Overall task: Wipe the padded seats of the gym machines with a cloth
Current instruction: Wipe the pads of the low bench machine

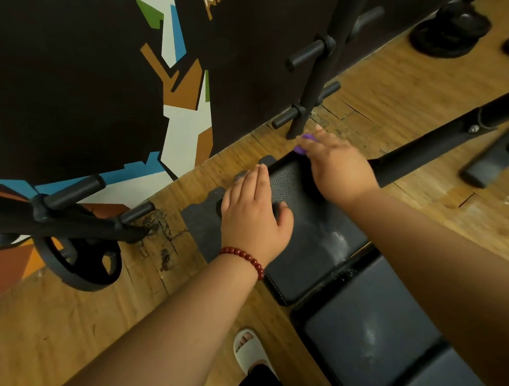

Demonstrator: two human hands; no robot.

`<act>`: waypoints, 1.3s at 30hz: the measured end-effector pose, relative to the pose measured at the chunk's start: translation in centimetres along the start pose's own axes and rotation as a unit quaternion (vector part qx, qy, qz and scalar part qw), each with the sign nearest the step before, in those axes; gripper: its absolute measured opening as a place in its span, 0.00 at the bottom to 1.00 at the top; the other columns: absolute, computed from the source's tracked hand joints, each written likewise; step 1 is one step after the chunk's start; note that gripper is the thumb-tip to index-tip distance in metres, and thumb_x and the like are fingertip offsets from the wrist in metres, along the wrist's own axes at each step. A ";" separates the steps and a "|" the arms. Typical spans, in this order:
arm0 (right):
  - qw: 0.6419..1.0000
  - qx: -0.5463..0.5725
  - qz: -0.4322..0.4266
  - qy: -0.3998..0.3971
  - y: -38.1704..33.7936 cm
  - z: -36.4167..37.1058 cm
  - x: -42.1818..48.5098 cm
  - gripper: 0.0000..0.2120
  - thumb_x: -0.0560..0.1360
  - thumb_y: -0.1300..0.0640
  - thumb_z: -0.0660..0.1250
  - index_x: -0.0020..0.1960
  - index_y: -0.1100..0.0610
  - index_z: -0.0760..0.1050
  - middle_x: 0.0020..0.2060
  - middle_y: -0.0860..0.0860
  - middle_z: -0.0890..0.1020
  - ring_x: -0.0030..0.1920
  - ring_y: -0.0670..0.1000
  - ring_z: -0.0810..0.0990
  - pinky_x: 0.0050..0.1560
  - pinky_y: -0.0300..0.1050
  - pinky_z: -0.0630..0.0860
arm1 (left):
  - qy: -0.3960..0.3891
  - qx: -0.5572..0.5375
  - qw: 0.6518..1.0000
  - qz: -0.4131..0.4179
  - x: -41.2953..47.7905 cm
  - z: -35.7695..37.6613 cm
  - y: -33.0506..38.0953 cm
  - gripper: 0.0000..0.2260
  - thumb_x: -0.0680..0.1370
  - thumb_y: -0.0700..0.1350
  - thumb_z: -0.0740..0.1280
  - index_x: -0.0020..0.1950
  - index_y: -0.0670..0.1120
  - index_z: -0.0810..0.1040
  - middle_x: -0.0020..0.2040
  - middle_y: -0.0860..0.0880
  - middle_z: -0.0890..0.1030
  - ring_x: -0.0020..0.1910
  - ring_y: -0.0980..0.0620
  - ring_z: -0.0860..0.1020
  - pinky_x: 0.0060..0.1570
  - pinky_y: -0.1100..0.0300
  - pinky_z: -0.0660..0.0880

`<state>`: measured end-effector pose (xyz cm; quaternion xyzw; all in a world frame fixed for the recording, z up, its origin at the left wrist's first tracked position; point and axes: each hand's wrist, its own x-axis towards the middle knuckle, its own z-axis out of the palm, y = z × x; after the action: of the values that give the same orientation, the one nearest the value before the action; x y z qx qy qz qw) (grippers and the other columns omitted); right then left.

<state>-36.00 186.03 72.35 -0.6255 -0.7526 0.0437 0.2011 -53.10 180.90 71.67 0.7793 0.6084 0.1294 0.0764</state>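
The right hand grips the purple cloth at the 12 o'clock end of the seat pad. The left hand lies flat, fingers straight, at 9 o'clock. I think overlapping strokes toward 6 o'clock are best.

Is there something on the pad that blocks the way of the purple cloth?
Only the left hand: it rests on the pad's left edge, left of the cloth under the right hand. Nothing else lies there.
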 end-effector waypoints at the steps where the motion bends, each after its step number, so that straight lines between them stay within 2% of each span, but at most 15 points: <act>1: 0.999 -0.002 0.035 -0.006 -0.4 0.2 0.1 0.19 0.81 0.64 0.56 0.71 0.59 0.71 0.72 0.59 0.69 0.74 0.58 0.63 0.71 0.51 0.61 | 0.000 -0.005 1.000 0.004 0.1 -0.4 -0.5 0.29 0.79 0.52 0.59 0.78 0.45 0.56 0.77 0.47 0.61 0.76 0.48 0.59 0.73 0.51 0.52; 3: 0.999 0.004 0.026 -0.024 -2.3 0.7 -0.4 0.19 0.81 0.61 0.55 0.70 0.58 0.72 0.72 0.58 0.68 0.74 0.59 0.63 0.73 0.52 0.59 | 0.000 0.002 1.000 0.010 0.4 -0.9 -1.7 0.29 0.80 0.52 0.59 0.79 0.45 0.56 0.77 0.47 0.61 0.76 0.48 0.58 0.73 0.52 0.54; 5: 0.997 0.040 -0.047 -0.050 -3.7 1.5 -1.4 0.20 0.79 0.58 0.54 0.66 0.60 0.76 0.67 0.60 0.75 0.68 0.63 0.72 0.70 0.60 0.66 | -0.017 0.007 1.000 0.022 0.6 -1.3 -3.0 0.29 0.81 0.54 0.58 0.79 0.44 0.55 0.78 0.46 0.60 0.77 0.48 0.57 0.73 0.54 0.54; 7: 0.991 0.042 -0.117 -0.046 -3.2 1.5 -1.5 0.20 0.77 0.58 0.54 0.62 0.62 0.78 0.61 0.61 0.79 0.63 0.63 0.77 0.65 0.61 0.70 | -0.033 -0.006 0.998 0.051 0.6 -1.5 -3.8 0.29 0.81 0.53 0.59 0.78 0.43 0.57 0.77 0.45 0.62 0.76 0.47 0.58 0.72 0.57 0.54; 9: 0.996 0.012 -0.082 -0.045 -2.3 0.5 -0.4 0.18 0.78 0.60 0.55 0.64 0.60 0.77 0.63 0.60 0.78 0.67 0.62 0.74 0.67 0.57 0.68 | -0.034 -0.034 0.996 0.080 0.5 -1.6 -4.4 0.28 0.80 0.51 0.63 0.76 0.40 0.61 0.75 0.43 0.66 0.74 0.45 0.63 0.71 0.55 0.57; 11: 0.999 -0.017 0.016 -0.035 -1.7 0.4 0.8 0.18 0.80 0.62 0.56 0.67 0.58 0.74 0.69 0.60 0.72 0.71 0.60 0.67 0.70 0.52 0.63 | -0.034 -0.074 0.994 0.076 0.5 -1.5 -5.0 0.28 0.79 0.51 0.65 0.76 0.41 0.63 0.74 0.44 0.67 0.73 0.46 0.64 0.70 0.55 0.61; 13: 0.998 -0.027 0.048 -0.027 -2.6 1.1 0.9 0.19 0.80 0.61 0.54 0.65 0.60 0.76 0.68 0.62 0.73 0.71 0.62 0.68 0.71 0.53 0.62 | -0.025 -0.116 0.991 0.063 0.6 -1.5 -5.5 0.28 0.77 0.51 0.69 0.74 0.41 0.67 0.72 0.45 0.70 0.72 0.46 0.66 0.67 0.57 0.63; 16: 0.997 0.042 -0.056 -0.041 -4.3 2.1 -0.9 0.22 0.77 0.57 0.51 0.59 0.63 0.80 0.58 0.63 0.80 0.63 0.64 0.77 0.67 0.59 0.66 | -0.008 -0.139 0.988 0.068 0.7 -1.0 -5.8 0.26 0.75 0.48 0.72 0.70 0.39 0.72 0.68 0.43 0.73 0.68 0.45 0.70 0.65 0.58 0.64; 18: 0.991 0.042 -0.111 -0.053 -3.9 1.7 -1.5 0.21 0.77 0.57 0.52 0.60 0.63 0.79 0.57 0.62 0.81 0.61 0.64 0.78 0.64 0.60 0.67 | -0.021 -0.133 0.988 0.072 0.7 -0.9 -5.8 0.26 0.76 0.49 0.71 0.70 0.39 0.71 0.68 0.43 0.73 0.68 0.45 0.69 0.65 0.57 0.65; 20: 0.994 0.006 -0.096 -0.059 -2.7 1.0 -0.5 0.21 0.78 0.56 0.52 0.62 0.62 0.79 0.59 0.64 0.80 0.62 0.65 0.77 0.66 0.61 0.66 | -0.021 -0.129 0.988 0.082 0.8 -0.9 -5.8 0.27 0.76 0.50 0.69 0.71 0.39 0.70 0.69 0.43 0.72 0.69 0.44 0.69 0.65 0.54 0.67; 24: 0.998 -0.024 0.031 -0.057 -2.9 0.9 1.1 0.19 0.79 0.58 0.54 0.65 0.60 0.77 0.66 0.63 0.74 0.70 0.64 0.69 0.72 0.59 0.64 | -0.031 -0.128 0.988 0.086 0.8 -0.9 -5.9 0.27 0.77 0.52 0.68 0.72 0.40 0.68 0.70 0.44 0.71 0.70 0.46 0.66 0.66 0.56 0.65; 27: 0.997 0.055 -0.053 -0.024 -5.7 2.1 -1.1 0.16 0.76 0.61 0.59 0.58 0.62 0.81 0.57 0.63 0.81 0.61 0.65 0.78 0.66 0.62 0.68 | -0.027 -0.143 0.986 0.075 0.9 -0.9 -5.9 0.27 0.76 0.52 0.70 0.70 0.41 0.70 0.68 0.45 0.72 0.69 0.47 0.68 0.67 0.56 0.66; 31: 0.988 0.050 -0.136 -0.057 -4.0 1.6 -1.9 0.19 0.78 0.57 0.55 0.60 0.61 0.80 0.59 0.61 0.80 0.62 0.63 0.77 0.66 0.60 0.66 | -0.023 -0.154 0.986 0.056 0.8 -1.2 -5.7 0.27 0.75 0.51 0.72 0.69 0.40 0.71 0.67 0.45 0.73 0.67 0.48 0.69 0.64 0.61 0.65; 36: 0.999 0.034 -0.014 -0.015 -3.6 1.7 -0.5 0.19 0.76 0.59 0.56 0.61 0.64 0.79 0.61 0.67 0.78 0.64 0.69 0.74 0.67 0.61 0.62 | -0.035 -0.153 0.987 0.036 0.8 -1.7 -5.3 0.29 0.75 0.52 0.71 0.71 0.41 0.68 0.69 0.45 0.69 0.68 0.49 0.67 0.67 0.58 0.67; 39: 0.985 0.087 -0.146 -0.040 -6.0 2.9 -2.2 0.19 0.76 0.58 0.57 0.61 0.63 0.79 0.60 0.62 0.80 0.62 0.64 0.77 0.66 0.61 0.68 | -0.044 -0.153 0.987 0.011 0.7 -1.9 -4.9 0.33 0.75 0.51 0.71 0.75 0.42 0.62 0.74 0.47 0.64 0.72 0.49 0.63 0.66 0.62 0.62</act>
<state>-42.29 183.15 71.00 -0.4871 -0.8365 0.1040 0.2285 -58.06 182.76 72.20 0.7702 0.5684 0.1878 0.2201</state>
